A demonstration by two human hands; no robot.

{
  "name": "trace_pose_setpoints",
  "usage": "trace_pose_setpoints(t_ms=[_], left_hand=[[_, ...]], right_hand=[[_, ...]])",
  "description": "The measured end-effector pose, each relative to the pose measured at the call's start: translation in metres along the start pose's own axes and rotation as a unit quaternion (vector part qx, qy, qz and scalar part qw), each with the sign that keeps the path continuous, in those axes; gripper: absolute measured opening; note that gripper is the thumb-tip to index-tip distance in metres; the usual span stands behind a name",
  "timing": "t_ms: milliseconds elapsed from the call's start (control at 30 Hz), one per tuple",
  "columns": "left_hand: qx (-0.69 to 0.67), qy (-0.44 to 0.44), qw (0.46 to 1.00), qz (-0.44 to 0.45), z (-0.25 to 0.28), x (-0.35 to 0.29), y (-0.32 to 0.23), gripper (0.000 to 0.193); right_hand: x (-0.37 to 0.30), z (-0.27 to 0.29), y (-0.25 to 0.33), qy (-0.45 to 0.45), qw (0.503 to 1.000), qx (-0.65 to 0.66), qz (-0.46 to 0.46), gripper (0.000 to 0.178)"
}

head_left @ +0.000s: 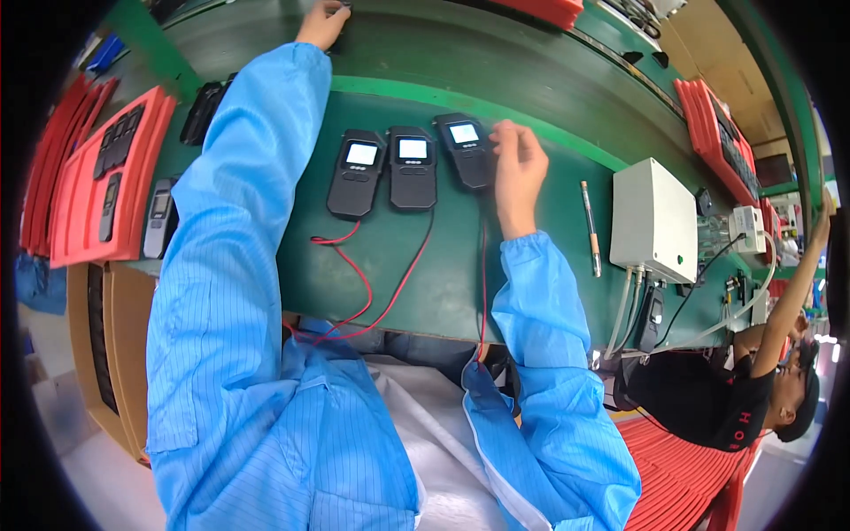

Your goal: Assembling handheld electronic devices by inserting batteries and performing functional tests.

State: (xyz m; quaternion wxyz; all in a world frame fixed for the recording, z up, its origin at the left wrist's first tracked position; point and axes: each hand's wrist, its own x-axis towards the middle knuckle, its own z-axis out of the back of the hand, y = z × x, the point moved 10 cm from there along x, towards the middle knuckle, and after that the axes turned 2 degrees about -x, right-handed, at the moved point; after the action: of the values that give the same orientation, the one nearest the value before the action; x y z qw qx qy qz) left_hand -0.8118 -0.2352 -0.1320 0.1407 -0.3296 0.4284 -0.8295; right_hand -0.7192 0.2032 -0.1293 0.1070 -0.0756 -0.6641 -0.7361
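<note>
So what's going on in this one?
Someone in a blue coat is working at a green table with three black handheld devices, their screens lit. Red wires run from near their lower ends toward the near edge. The right hand is beside the rightmost device; contact is unclear. The left hand is stretched far forward, at a small dark object near the picture's top edge; its grip is hard to tell.

Shows a white rectangular box (653,221) at right, near a slim tan-ended stick (591,228).
Includes, at left, a brown cardboard carton (133,345).
</note>
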Motion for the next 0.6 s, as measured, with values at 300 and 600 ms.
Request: trace_pose_setpoints(t_ms=[300, 600], left_hand=[[-0.277, 0.082, 0.941, 0.176, 0.081, -0.162, -0.025, 0.055], [0.321, 0.09, 0.904, -0.268, 0.076, -0.211, -0.16, 0.043]], right_hand=[[-0.003, -0.004, 0.009, 0.023, 0.999, 0.028, 0.031, 0.027], [-0.016, -0.02, 0.032, 0.099, 0.961, -0.235, 0.105, 0.055]])
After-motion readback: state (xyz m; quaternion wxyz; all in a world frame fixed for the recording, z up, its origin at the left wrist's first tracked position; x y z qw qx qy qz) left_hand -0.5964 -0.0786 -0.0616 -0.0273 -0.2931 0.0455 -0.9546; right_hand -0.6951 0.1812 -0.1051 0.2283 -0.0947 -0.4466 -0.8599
